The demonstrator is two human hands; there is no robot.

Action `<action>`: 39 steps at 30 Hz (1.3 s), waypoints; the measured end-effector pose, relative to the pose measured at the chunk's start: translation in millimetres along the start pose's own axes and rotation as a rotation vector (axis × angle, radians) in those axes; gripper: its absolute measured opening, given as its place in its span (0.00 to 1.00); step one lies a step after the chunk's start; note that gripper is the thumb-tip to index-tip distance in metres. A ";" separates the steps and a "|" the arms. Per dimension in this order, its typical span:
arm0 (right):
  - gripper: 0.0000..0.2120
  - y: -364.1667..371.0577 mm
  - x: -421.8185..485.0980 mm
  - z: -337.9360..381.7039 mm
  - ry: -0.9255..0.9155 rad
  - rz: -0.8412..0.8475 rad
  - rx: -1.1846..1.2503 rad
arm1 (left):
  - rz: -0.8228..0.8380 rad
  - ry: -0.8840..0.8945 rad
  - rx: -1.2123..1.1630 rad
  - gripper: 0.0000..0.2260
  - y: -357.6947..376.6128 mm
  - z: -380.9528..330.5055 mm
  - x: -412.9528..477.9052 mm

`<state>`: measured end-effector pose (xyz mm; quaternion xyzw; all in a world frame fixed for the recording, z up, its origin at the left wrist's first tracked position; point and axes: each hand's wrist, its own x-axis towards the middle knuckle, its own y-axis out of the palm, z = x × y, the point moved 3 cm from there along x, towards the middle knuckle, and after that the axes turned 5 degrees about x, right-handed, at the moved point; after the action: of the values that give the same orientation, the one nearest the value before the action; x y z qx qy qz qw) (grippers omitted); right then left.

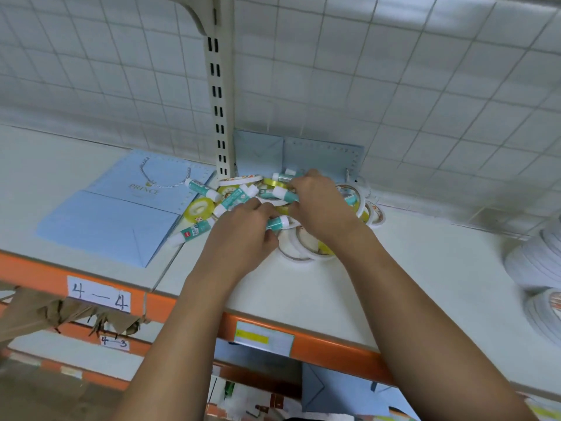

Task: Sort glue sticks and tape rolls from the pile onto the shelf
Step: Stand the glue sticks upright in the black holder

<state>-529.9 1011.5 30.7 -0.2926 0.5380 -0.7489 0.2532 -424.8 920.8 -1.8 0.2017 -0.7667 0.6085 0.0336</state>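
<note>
pile (pixel 243 192) on shelf (pixel 394 268) (bags (pixel 121 214) left)

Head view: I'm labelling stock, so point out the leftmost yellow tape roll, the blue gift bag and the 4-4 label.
leftmost yellow tape roll (pixel 189 214), head view, its yellow band.
blue gift bag (pixel 121 220), head view, front panel.
4-4 label (pixel 98 294), head view, middle.

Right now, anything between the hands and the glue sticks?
Nothing visible. The left hand grips a glue stick, and the right hand lies on the pile among tape rolls; its grip is unclear.

Teal-white glue sticks (pixel 202 189), orange shelf edge (pixel 334 354)
</note>
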 end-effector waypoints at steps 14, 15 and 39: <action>0.13 -71.4 -205.7 -149.1 0.374 -0.139 0.084 | 0.138 0.408 -0.083 0.12 41.7 -197.9 -15.4; 0.13 -75.6 -221.4 -162.3 0.400 -0.148 0.078 | 0.147 0.436 -0.086 0.12 46.6 -217.0 -18.1; 0.11 -174.7 -525.4 -413.3 0.693 -0.269 0.058 | 0.267 0.710 -0.090 0.13 131.9 -583.9 -93.3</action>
<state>-466.7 1699.1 6.9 -0.0825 0.5271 -0.8450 -0.0367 -498.7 1522.1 -0.7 -0.1251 -0.7529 0.6051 0.2265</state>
